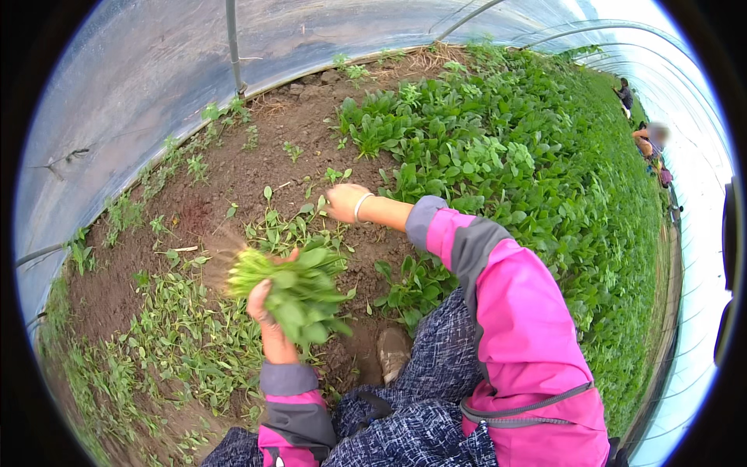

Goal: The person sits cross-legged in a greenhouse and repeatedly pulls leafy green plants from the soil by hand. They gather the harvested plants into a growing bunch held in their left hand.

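My left hand is wrapped around a thick bunch of leafy greens that look like spinach. Their pale stems and blurred roots point left, and the leaves spread to the right. My right hand, with a white bangle at the wrist, hovers over or touches the soil beyond the bunch. Motion blur hides its fingertips, so whether it holds anything is unclear. Small loose leaves lie on the ground between the two hands. A small clump of standing greens grows by my right knee.
Dense rows of greens fill the right side. Picked leaves litter the brown soil on the left. Plastic sheeting on metal hoops curves around the bed. My shoe rests on soil. Other people are far off at right.
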Tool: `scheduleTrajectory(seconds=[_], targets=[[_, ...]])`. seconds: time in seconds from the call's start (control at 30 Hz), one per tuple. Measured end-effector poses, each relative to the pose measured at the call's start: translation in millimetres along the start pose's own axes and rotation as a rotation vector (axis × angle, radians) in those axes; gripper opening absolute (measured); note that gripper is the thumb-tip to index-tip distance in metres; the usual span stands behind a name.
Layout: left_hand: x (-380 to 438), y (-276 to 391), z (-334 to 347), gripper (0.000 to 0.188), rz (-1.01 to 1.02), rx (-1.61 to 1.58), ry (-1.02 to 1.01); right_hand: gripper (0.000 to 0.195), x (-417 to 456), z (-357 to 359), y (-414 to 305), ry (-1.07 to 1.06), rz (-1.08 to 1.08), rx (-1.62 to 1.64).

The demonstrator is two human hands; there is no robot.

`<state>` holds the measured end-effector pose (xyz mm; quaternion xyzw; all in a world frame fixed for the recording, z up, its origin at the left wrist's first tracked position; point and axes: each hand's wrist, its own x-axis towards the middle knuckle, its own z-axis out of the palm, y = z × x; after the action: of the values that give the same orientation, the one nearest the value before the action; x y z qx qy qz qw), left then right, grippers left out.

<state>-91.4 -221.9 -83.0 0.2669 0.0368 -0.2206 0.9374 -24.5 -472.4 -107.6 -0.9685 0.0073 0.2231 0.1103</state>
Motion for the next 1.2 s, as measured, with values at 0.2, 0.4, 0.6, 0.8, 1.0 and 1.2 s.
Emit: scheduleTrajectory(seconds=[0.2, 0.4, 0.6, 0.8, 1.0, 1.2], targets=[[2.0, 30.4, -54.4, 0.053, 0.196, -0.137, 0.159, 0.056, 51.0, 105.1, 57.0, -0.427, 0.211, -0.767], [-6.1, 31.9, -64.9, 0.051, 0.184, 0.023, 0.313, 0.06, 44.4, 116.0, 102.0, -0.924, 0.503, -1.363], [-5.3, 22.2, -63.7, 0.041, 0.157, 0.016, 0.408, 0.056, 33.4, 124.5, 154.6, -0.723, 0.301, -1.016], [-14.8, 34.0, -74.0, 0.036, 0.176, -0.033, 0.347, 0.034, 17.2, 120.7, 164.7, -0.45, 0.156, -0.843], [-13.3, 35.3, -36.3, 0.039, 0.168, 0.008, 0.276, 0.032, 3.4, 118.4, 152.6, -0.301, 0.248, -0.84], [-13.2, 28.9, -33.7, 0.043, -0.083, -0.02, 0.186, 0.026, -18.2, 60.2, 135.2, 0.163, 0.194, -0.148]])
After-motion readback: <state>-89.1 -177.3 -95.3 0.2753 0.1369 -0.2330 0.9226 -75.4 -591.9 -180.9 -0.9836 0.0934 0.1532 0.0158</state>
